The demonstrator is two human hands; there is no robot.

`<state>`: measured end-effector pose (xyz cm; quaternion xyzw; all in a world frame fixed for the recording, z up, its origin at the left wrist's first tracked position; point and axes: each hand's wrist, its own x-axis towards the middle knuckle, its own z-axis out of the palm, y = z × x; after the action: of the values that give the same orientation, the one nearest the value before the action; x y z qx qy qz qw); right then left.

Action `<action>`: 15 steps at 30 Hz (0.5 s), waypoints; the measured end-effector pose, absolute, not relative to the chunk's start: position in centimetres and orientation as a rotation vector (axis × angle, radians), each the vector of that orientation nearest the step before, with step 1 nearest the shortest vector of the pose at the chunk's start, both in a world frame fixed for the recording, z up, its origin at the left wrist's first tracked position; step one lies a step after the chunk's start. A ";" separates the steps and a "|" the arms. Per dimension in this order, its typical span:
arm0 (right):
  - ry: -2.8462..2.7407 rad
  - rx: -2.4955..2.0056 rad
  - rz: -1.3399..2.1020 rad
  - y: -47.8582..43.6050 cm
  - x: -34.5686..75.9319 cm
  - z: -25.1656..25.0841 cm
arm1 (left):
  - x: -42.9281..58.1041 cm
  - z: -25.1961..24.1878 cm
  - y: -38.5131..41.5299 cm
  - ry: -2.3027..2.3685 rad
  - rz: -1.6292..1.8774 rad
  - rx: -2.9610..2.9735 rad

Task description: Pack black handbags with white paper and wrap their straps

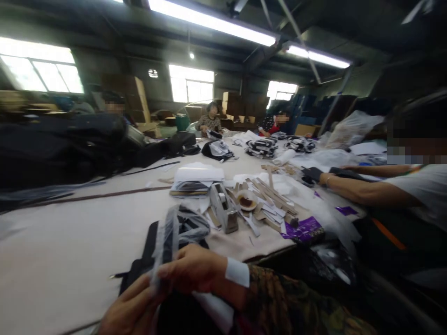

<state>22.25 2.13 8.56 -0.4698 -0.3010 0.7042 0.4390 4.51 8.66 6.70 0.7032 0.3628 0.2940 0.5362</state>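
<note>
At the near edge of the table, my right hand (195, 267) is closed on a black strap wrapped in clear plastic (168, 237). My left hand (131, 304) pinches the same wrapped strap lower down, close to the right fingertips. Under and behind both hands lies a black fabric piece (149, 244), perhaps a bag, with a small metal-tipped cord at its left side. Loose clear plastic covers more black straps (192, 223) just beyond my right hand. A white band circles my right wrist. My hands are slightly blurred.
Beyond my hands stand a tape dispenser (223, 209), a roll of tape (247, 200), cardboard strips (270, 193), a paper stack (197, 179) and a purple packet (303, 229). Black goods (70, 149) pile up at left. A co-worker's arm (370, 188) reaches in from the right; others sit farther back.
</note>
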 end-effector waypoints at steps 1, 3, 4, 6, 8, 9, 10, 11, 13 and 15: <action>-0.662 -1.108 1.804 2.0 21.8 8.3 | 4.1 7.1 8.1 0.791 0.682 1.737; -0.576 -1.073 1.794 1.7 21.1 7.8 | 3.6 7.7 7.3 0.488 0.613 1.953; -0.567 -1.094 1.747 1.6 20.8 7.6 | 3.5 7.9 7.2 0.429 0.624 2.012; -0.647 -1.157 1.634 1.4 20.4 7.3 | 3.1 8.1 7.1 0.421 0.612 2.057; -0.884 -1.222 1.452 1.2 20.1 7.2 | 2.7 7.9 7.2 0.513 0.562 1.935; -1.049 -1.259 1.331 1.1 19.9 7.1 | 2.6 7.8 7.2 0.574 0.534 1.817; -1.219 -1.305 1.192 0.9 19.7 7.1 | 2.5 7.6 7.2 0.633 0.508 1.698; -1.374 -1.361 1.051 0.7 19.4 6.9 | 2.5 7.4 7.1 0.686 0.500 1.605; -1.594 -1.505 0.819 0.3 18.7 6.6 | 3.0 7.2 6.8 0.779 0.560 1.556; -1.701 -1.651 0.680 0.0 18.2 6.3 | 3.6 7.2 6.3 0.833 0.666 1.653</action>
<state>18.16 0.04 6.25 -0.6317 -0.6506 0.2603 0.3315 3.62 6.32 7.23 0.6995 0.3524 0.2817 0.5542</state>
